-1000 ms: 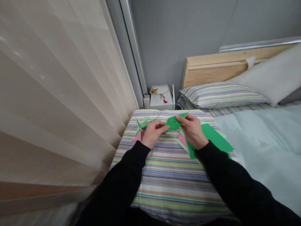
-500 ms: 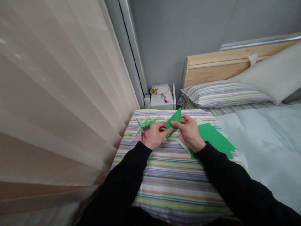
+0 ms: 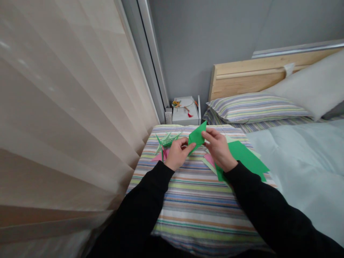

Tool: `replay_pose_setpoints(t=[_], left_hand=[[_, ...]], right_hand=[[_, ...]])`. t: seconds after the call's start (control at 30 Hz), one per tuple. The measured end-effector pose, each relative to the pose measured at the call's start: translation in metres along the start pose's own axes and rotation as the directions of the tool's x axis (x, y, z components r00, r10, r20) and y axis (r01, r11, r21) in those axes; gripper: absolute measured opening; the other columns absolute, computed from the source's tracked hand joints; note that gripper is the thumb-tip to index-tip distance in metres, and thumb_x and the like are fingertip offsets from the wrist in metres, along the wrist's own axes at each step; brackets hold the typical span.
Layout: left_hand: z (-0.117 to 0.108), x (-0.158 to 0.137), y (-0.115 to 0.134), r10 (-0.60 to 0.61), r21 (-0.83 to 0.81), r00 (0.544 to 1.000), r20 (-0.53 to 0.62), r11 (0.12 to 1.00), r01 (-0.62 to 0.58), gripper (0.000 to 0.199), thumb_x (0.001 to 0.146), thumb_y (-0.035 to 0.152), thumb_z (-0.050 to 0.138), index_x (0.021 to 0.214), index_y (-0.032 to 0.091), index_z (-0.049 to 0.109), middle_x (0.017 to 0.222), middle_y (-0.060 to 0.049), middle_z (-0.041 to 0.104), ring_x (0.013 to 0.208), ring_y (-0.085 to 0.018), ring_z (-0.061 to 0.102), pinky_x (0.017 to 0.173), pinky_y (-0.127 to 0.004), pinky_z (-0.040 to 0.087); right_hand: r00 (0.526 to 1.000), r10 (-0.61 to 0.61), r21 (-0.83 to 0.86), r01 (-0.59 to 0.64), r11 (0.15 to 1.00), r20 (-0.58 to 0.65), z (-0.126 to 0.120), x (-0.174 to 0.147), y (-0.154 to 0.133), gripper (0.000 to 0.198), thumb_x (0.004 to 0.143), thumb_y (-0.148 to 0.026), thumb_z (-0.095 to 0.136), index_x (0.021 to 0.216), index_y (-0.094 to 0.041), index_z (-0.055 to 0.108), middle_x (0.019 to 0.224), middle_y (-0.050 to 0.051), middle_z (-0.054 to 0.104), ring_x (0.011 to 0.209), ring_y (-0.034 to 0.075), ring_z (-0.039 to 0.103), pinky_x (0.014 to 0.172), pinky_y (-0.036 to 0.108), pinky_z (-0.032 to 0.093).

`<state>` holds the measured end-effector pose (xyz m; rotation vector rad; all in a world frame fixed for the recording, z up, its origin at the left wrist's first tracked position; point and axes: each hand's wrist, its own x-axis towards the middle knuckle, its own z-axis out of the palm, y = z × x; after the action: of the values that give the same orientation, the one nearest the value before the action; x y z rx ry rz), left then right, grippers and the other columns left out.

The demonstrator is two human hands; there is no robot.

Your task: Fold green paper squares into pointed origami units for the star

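Right hand (image 3: pixel 219 151) has slid its thumb (image 3: pixel 205 135) to the edge of the green paper (image 3: pixel 196 135); left hand (image 3: pixel 176 154) pinches it too.

origami figures (image 3: pixel 166 144) lie left on the cloth (image 3: pixel 199 215), paper sheets (image 3: pixel 247 159) right, a folded paper (image 3: pixel 197 136) between; behind stands a bedside cabinet (image 3: pixel 182 117), left of the headboard (image 3: pixel 239 82).

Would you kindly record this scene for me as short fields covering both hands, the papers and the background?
Left hand: pinches left side of folded green paper
Right hand: pinches right side of the same paper
Near left hand: folded green pieces, pink piece
Below right hand: overlapping sheets, green, pale green and pink
Surface: striped cloth
Background: white nightstand, striped pillow, wooden headboard
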<state>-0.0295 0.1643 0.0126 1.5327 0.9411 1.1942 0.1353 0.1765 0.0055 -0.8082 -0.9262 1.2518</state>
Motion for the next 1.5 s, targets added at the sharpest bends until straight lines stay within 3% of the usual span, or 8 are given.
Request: replay_pose_setpoints(t=[0.17, 0.47, 0.7, 0.77, 0.87, 0.97, 1.23, 1.5], left_hand=[[0.001, 0.001, -0.006, 0.032, -0.046, 0.998, -0.047, 0.998, -0.034, 0.032, 0.082, 0.048, 0.078, 0.084, 0.016, 0.072, 0.083, -0.003, 0.070, 0.082, -0.018, 0.062, 0.082, -0.032, 0.050], [0.002, 0.002, -0.005, 0.061, 0.000, 0.992, -0.106, 0.998, -0.061, 0.025, 0.086, 0.042, 0.075, 0.087, 0.016, 0.072, 0.084, -0.003, 0.071, 0.081, -0.018, 0.063, 0.083, -0.033, 0.052], [-0.002, 0.003, -0.007, -0.003, -0.060, 0.990, -0.144, 0.998, -0.006, 0.028, 0.086, 0.043, 0.073, 0.093, 0.017, 0.066, 0.077, -0.002, 0.068, 0.068, -0.017, 0.065, 0.070, -0.032, 0.055], [-0.003, 0.003, -0.007, -0.051, -0.022, 0.993, -0.106, 0.999, 0.049, 0.023, 0.086, 0.039, 0.071, 0.092, 0.017, 0.065, 0.072, 0.000, 0.065, 0.062, -0.017, 0.063, 0.063, -0.031, 0.053], [-0.004, 0.002, -0.005, -0.027, 0.153, 0.998, -0.058, 0.988, 0.035, 0.015, 0.082, 0.028, 0.073, 0.078, 0.018, 0.062, 0.063, 0.004, 0.058, 0.059, -0.014, 0.057, 0.060, -0.028, 0.046], [-0.006, 0.002, -0.001, 0.034, 0.179, 0.998, -0.057, 0.984, -0.023, 0.015, 0.077, 0.023, 0.075, 0.070, 0.018, 0.063, 0.064, 0.004, 0.057, 0.065, -0.013, 0.054, 0.064, -0.026, 0.042], [-0.008, 0.003, 0.002, -0.038, -0.104, 0.967, -0.253, 0.995, 0.012, 0.025, 0.076, 0.035, 0.080, 0.070, 0.018, 0.062, 0.061, 0.004, 0.055, 0.057, -0.011, 0.047, 0.056, -0.025, 0.039], [-0.004, 0.003, 0.001, -0.049, -0.127, 0.998, -0.049, 0.991, 0.042, 0.030, 0.075, 0.040, 0.081, 0.072, 0.016, 0.064, 0.063, 0.004, 0.055, 0.059, -0.011, 0.051, 0.059, -0.025, 0.043]], right_hand=[[0.983, -0.045, -0.244, 0.088, 0.966, 0.177, 0.005, -0.007, 0.012, 0.028, 0.073, -0.045, 0.087, 0.084, -0.021, 0.076, 0.081, 0.004, 0.076, 0.077, 0.022, 0.066, 0.078, 0.039, 0.053], [0.972, -0.231, -0.407, 0.230, 0.884, 0.049, 0.007, -0.009, 0.008, 0.032, 0.082, -0.045, 0.079, 0.066, -0.020, 0.066, 0.059, -0.002, 0.059, 0.059, 0.015, 0.049, 0.058, 0.031, 0.039], [0.928, -0.351, -0.349, 0.291, 0.891, -0.123, -0.005, 0.003, 0.002, 0.028, 0.085, -0.045, 0.073, 0.075, -0.020, 0.066, 0.068, 0.000, 0.062, 0.067, 0.018, 0.059, 0.069, 0.035, 0.051], [0.848, -0.510, -0.468, 0.395, 0.790, -0.145, -0.009, 0.004, -0.006, 0.023, 0.091, -0.042, 0.068, 0.083, -0.021, 0.065, 0.075, 0.002, 0.065, 0.072, 0.020, 0.062, 0.072, 0.036, 0.052], [0.698, -0.710, -0.673, 0.570, 0.472, 0.093, -0.012, 0.000, -0.015, 0.017, 0.095, -0.036, 0.066, 0.102, -0.021, 0.068, 0.099, 0.009, 0.073, 0.097, 0.026, 0.067, 0.090, 0.044, 0.051], [0.701, -0.631, -0.715, 0.623, 0.317, 0.331, -0.011, -0.005, -0.016, 0.024, 0.093, -0.037, 0.072, 0.112, -0.022, 0.070, 0.109, 0.011, 0.077, 0.107, 0.031, 0.069, 0.100, 0.051, 0.046], [0.937, -0.210, -0.553, 0.336, 0.762, 0.280, -0.007, -0.002, -0.007, 0.017, 0.080, -0.035, 0.080, 0.079, -0.021, 0.070, 0.074, 0.002, 0.073, 0.073, 0.022, 0.068, 0.075, 0.037, 0.051], [0.959, 0.010, -0.293, 0.077, 0.953, 0.285, 0.001, -0.009, -0.006, 0.021, 0.078, -0.039, 0.080, 0.075, -0.019, 0.072, 0.071, 0.000, 0.070, 0.066, 0.015, 0.057, 0.064, 0.030, 0.043]])
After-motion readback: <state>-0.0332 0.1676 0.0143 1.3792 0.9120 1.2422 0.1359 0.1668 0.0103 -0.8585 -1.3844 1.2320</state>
